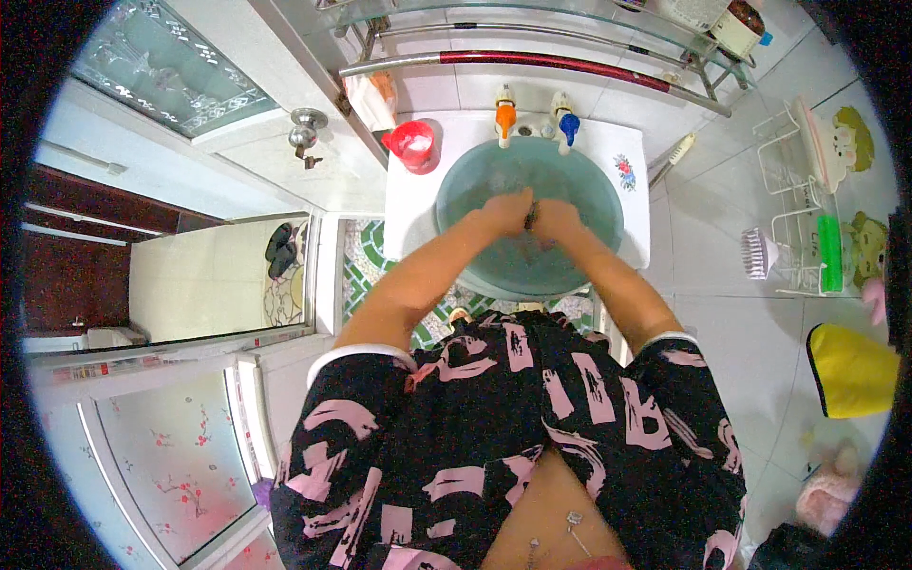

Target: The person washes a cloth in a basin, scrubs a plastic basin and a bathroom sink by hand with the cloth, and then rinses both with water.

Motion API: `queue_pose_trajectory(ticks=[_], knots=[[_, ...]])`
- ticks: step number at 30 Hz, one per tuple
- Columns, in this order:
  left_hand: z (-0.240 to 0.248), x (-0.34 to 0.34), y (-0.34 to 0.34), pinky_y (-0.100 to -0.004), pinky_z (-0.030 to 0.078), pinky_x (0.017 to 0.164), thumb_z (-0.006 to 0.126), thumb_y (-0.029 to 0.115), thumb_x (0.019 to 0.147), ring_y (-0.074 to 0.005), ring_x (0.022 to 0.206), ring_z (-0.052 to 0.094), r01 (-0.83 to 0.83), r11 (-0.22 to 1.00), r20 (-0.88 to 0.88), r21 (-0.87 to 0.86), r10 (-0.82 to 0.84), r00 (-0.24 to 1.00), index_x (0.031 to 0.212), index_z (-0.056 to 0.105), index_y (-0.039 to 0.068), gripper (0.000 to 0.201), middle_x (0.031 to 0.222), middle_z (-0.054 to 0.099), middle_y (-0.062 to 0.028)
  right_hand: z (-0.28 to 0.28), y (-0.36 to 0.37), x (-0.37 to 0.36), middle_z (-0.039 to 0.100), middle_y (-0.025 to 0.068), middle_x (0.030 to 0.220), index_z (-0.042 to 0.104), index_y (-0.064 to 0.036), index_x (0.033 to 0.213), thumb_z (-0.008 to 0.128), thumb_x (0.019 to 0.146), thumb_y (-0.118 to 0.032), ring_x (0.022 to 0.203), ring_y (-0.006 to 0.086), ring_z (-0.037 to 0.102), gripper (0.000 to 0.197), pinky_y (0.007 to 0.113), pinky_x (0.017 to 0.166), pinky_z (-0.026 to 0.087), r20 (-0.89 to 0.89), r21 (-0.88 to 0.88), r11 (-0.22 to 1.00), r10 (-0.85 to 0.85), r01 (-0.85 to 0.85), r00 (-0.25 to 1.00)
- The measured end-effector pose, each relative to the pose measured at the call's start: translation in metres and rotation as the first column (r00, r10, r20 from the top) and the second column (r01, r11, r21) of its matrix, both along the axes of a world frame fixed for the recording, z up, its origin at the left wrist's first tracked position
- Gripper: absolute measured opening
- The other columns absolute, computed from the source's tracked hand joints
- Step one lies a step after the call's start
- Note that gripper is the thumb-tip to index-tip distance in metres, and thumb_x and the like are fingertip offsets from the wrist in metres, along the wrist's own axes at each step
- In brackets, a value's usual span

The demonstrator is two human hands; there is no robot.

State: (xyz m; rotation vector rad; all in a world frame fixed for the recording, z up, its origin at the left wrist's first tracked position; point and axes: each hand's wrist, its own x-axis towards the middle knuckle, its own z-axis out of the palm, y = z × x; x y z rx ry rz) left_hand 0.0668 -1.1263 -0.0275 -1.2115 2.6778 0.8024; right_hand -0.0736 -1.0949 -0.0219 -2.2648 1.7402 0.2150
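Over the green basin [597,176], which rests on the white sink and holds greenish, see-through water, both of my hands meet near the middle. My left hand [506,211] is closed, its knuckles turned up. Right against it, my right hand [558,223] is closed too, a little blurred. Between them shows a small dark thing [531,216], perhaps held by both, too small and partly covered to name. Paler blurred shapes lie just under my hands in the water. At the basin's far rim stand an orange-handled tap [505,116] and a blue-handled tap [568,125].
A red cup [412,144] stands at the left back corner of the white sink [407,204]. Above the taps runs a metal towel bar [532,59] under a glass shelf. A white wire rack [793,218] and a yellow cloth-like thing [855,370] hang at right.
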Motion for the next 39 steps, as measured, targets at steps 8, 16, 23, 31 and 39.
queue_pose_trajectory(ticks=[8, 16, 23, 31, 39], knots=[[0.125, 0.042, 0.002, -0.0453, 0.030, 0.094, 0.060, 0.009, 0.063, -0.0295, 0.114, 0.036, 0.214, 0.580, -0.149, -0.786, -0.513, 0.845, 0.125, 0.030, 0.011, 0.069, 0.125, 0.034, -0.0131, 0.103, 0.003, -0.013, 0.039, -0.0015, 0.051, 0.055, 0.0000, 0.081, 0.057, 0.074, -0.021, 0.036, 0.0061, 0.031, 0.022, 0.020, 0.033, 0.023, 0.700, 0.708, 0.639, -0.581, -0.300, 0.415], [0.188, 0.021, -0.032, -0.0397, 0.049, 0.066, 0.046, 0.021, 0.077, -0.0265, 0.094, 0.054, 0.472, 0.553, 0.083, -0.686, -0.586, 0.806, 0.103, 0.048, 0.014, 0.028, 0.111, 0.051, -0.0104, 0.157, -0.013, 0.011, 0.036, -0.0034, 0.050, 0.051, 0.0009, 0.090, 0.054, 0.078, -0.020, 0.034, 0.0046, 0.027, 0.025, 0.018, 0.030, 0.017, 0.549, 0.770, 0.350, -0.789, -0.534, 0.274], [0.152, 0.012, -0.031, -0.0392, 0.050, 0.056, 0.050, 0.017, 0.073, -0.0266, 0.071, 0.062, 0.336, 0.759, 0.185, -0.558, -0.281, 0.942, 0.081, 0.060, 0.010, 0.015, 0.076, 0.062, -0.0112, 0.134, -0.011, 0.022, 0.050, 0.0046, 0.053, 0.058, -0.0061, 0.079, 0.060, 0.070, -0.031, 0.041, 0.0184, 0.046, 0.026, 0.031, 0.038, 0.035, 0.601, 0.003, 0.999, -0.035, 0.042, 0.798], [0.108, 0.004, -0.015, -0.0359, 0.047, 0.056, 0.057, 0.016, 0.065, -0.0233, 0.068, 0.061, 0.013, 0.913, 0.140, -0.407, 0.048, 0.989, 0.069, 0.062, 0.008, 0.010, 0.067, 0.061, -0.0081, 0.118, -0.025, 0.013, 0.060, 0.0103, 0.064, 0.059, -0.0104, 0.071, 0.058, 0.065, -0.022, 0.060, 0.0289, 0.058, 0.014, 0.040, 0.054, 0.046, -0.085, -0.248, 0.962, 0.093, -0.111, 0.992], [-0.001, 0.012, -0.020, -0.0328, 0.038, 0.043, 0.058, 0.019, 0.064, -0.0178, 0.046, 0.049, -0.154, 0.946, -0.389, 0.285, 0.261, 0.884, 0.069, 0.058, 0.006, 0.014, 0.060, 0.055, -0.0047, 0.102, -0.034, 0.021, 0.059, 0.0114, 0.064, 0.055, -0.0075, 0.069, 0.057, 0.063, -0.014, 0.060, 0.0299, 0.058, 0.009, 0.038, 0.049, 0.045, -0.150, -0.292, 0.866, 0.377, -0.405, 0.914]])
